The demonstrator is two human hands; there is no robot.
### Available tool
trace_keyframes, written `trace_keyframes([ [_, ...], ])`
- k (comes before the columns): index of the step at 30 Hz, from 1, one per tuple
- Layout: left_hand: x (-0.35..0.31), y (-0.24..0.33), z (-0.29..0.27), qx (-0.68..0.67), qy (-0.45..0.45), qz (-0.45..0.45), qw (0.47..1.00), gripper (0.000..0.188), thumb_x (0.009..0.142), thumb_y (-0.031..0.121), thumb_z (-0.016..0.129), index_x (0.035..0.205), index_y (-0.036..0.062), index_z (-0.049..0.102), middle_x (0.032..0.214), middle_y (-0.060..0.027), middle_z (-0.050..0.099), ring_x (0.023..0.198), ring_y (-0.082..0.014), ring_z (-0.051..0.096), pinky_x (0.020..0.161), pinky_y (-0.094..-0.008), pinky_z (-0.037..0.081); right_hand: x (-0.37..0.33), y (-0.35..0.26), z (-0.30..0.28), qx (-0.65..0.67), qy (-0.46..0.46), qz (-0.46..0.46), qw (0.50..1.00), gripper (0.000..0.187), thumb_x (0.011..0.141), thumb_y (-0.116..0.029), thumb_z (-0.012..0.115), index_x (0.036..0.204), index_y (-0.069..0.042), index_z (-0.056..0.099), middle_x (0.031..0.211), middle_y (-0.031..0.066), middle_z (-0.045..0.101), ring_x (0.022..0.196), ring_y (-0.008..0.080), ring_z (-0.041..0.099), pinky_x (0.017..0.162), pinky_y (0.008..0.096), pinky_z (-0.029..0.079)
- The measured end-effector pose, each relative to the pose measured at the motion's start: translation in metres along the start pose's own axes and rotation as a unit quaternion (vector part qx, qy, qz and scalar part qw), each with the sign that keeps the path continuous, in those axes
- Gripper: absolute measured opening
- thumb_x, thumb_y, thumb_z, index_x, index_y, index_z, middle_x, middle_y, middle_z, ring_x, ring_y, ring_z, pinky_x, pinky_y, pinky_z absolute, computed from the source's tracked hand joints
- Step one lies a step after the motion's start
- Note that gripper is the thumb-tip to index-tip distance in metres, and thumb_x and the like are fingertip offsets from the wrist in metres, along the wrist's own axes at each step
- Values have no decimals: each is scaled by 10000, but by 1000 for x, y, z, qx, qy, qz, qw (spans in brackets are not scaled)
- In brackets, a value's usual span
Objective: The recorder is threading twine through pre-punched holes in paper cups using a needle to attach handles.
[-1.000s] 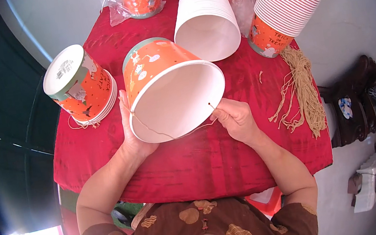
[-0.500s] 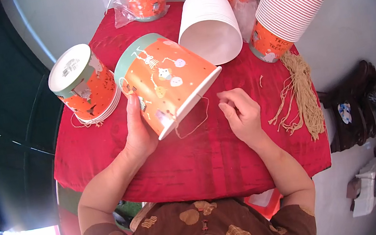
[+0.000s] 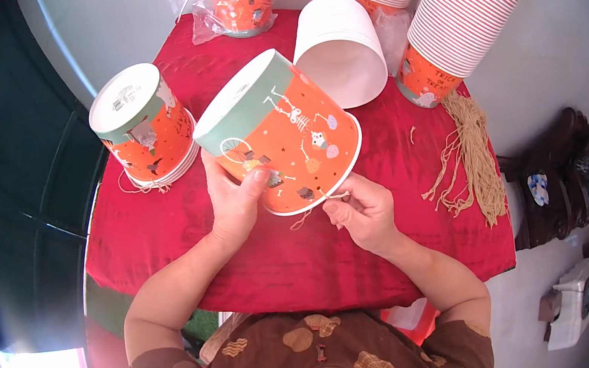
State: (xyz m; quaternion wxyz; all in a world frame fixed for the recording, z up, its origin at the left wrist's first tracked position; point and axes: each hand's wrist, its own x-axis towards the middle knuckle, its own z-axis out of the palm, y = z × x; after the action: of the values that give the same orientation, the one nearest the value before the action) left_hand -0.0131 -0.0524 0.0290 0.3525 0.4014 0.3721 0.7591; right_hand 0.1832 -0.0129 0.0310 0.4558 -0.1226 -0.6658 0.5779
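An orange paper bucket (image 3: 288, 151) with a green base band and a skeleton print is held tilted, its white rim down toward me. My left hand (image 3: 234, 207) is closed on its left side, thumb across the printed wall. At the rim my right hand (image 3: 364, 211) pinches a thin tan string (image 3: 339, 195) that comes out of the wall near the edge. More of the string hangs in a loop below the rim. To the left stand nested upside-down buckets (image 3: 141, 134), with string at their rims.
A white-walled bucket (image 3: 346, 69) lies on its side on the red cloth-covered table (image 3: 278, 278), open end toward me. Tall stacks of striped-rim buckets (image 3: 463, 14) stand at the back. A bundle of tan strings (image 3: 476, 164) hangs along the right side.
The bucket has turned, so its white base shows and its rim faces more downward. My right hand has moved left and down to the rim and now pinches the string.
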Motion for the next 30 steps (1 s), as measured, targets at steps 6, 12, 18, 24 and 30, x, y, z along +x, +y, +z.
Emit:
trace_keyframes([
  [6, 0, -6, -2, 37, -8, 23, 999, 921, 768, 311, 812, 1403, 31, 207, 1315, -131, 432, 1211, -213, 491, 1012, -378, 448, -4, 4, -6, -31, 18, 47, 998, 157, 969, -110, 595, 932, 41, 614, 688, 23, 573, 556, 58, 505, 476, 198, 397],
  [12, 1, -7, 1, 71, 0, 52, 996, 944, 754, 309, 820, 1404, 20, 200, 1308, -128, 429, 1207, -208, 482, 1016, -378, 437, -6, 8, -9, -61, 35, 59, 996, 134, 964, -81, 591, 893, 29, 623, 680, 13, 567, 543, 46, 491, 473, 201, 399],
  [18, 2, -10, -4, 77, -8, 49, 996, 890, 777, 308, 789, 1401, 16, 225, 1298, -119, 449, 1199, -198, 490, 1020, -369, 434, -4, 2, -6, -149, 34, -1, 988, 137, 958, -96, 605, 918, 33, 631, 744, 27, 590, 566, 44, 502, 489, 197, 410],
  [24, 14, -7, -20, -137, -75, -71, 985, 808, 903, 542, 585, 1442, 31, 268, 1377, -123, 467, 1262, -262, 495, 1036, -407, 446, -1, 3, -24, -152, 70, 27, 985, 117, 929, -90, 618, 912, 24, 637, 863, 82, 636, 710, 110, 581, 639, 251, 460],
  [30, 17, -9, -36, -258, -84, -170, 947, 868, 889, 725, 413, 1506, 137, 253, 1485, -117, 394, 1319, -295, 450, 1082, -477, 405, 12, 25, -49, -192, 198, -8, 961, 246, 916, -157, 655, 1078, 8, 572, 937, 44, 528, 764, 104, 493, 699, 246, 446],
])
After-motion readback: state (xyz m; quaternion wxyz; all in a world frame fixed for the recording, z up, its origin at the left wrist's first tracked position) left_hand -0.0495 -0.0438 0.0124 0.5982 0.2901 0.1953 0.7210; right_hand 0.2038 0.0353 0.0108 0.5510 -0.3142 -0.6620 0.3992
